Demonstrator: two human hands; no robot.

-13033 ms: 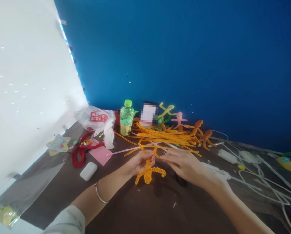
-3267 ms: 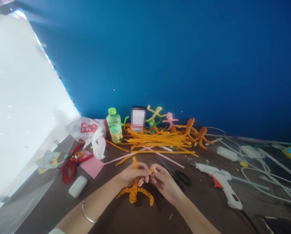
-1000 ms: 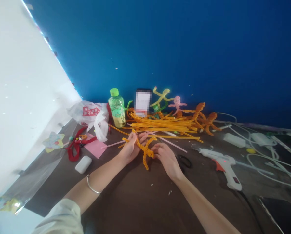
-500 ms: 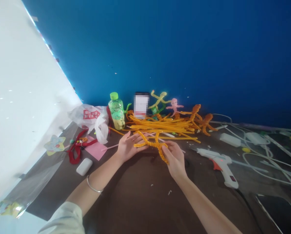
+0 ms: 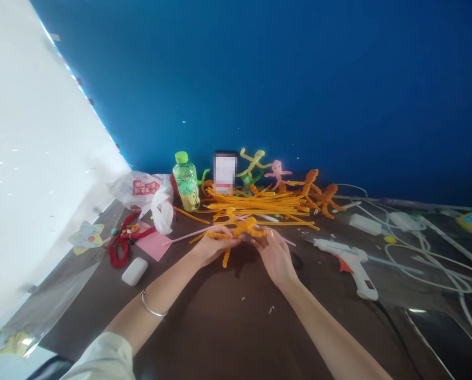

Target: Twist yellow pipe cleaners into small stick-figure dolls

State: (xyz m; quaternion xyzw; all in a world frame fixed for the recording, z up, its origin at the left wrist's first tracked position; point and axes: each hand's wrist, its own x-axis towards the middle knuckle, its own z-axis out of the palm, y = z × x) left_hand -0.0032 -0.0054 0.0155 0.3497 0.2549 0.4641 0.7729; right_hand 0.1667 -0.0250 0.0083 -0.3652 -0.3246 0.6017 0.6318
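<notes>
Both my hands are at an orange pipe-cleaner figure (image 5: 246, 227), low over the table in the middle. It has a bunched middle and twisted limbs, one of which hangs down by my left fingers. My left hand (image 5: 211, 247) is closed around its left part, thumb on top. My right hand (image 5: 276, 258) has its fingers pressed together at the figure's right end. My fingertips partly hide the figure. Just behind lies a pile of loose orange pipe cleaners (image 5: 259, 202).
At the right lie a hot glue gun (image 5: 350, 264), white cables (image 5: 425, 264) and a phone (image 5: 445, 338). A green-capped bottle (image 5: 186, 182), a plastic bag (image 5: 141, 187) and pipe-cleaner figures, one pink (image 5: 277, 173), stand behind. A white case (image 5: 135, 272) and pink paper (image 5: 153, 244) are left.
The figure has turned over and its limbs point differently. My left hand, open under it before, is now closed on it. My right hand has shifted its grip to the right end.
</notes>
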